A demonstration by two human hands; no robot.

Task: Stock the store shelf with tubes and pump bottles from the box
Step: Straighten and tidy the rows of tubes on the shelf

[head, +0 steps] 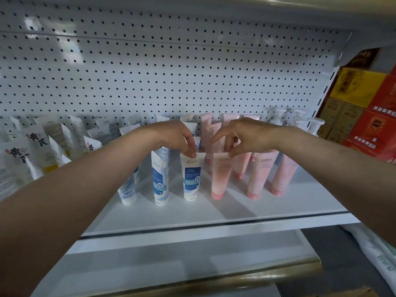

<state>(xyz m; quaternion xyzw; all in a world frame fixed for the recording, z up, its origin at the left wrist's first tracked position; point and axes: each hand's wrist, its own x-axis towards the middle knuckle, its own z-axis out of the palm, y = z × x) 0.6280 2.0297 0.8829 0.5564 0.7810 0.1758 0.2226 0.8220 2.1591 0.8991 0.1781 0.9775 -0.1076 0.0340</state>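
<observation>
On the white shelf [214, 213] a blue-and-white tube [191, 179] stands cap down, and my left hand [171, 138] pinches its flat top edge. Right beside it a pink tube [220, 176] also stands cap down, its top edge pinched by my right hand [246, 136]. More blue-and-white tubes [160, 179] stand to the left and more pink tubes [259, 176] to the right and behind. White pump bottles [315, 125] stand at the back right. The box is not in view.
White tubes with yellow caps and black characters [38, 151] lean at the left of the shelf. A perforated white back panel [171, 71] rises behind. Red and yellow cartons [364, 103] are stacked to the right. A lower shelf [171, 264] lies below.
</observation>
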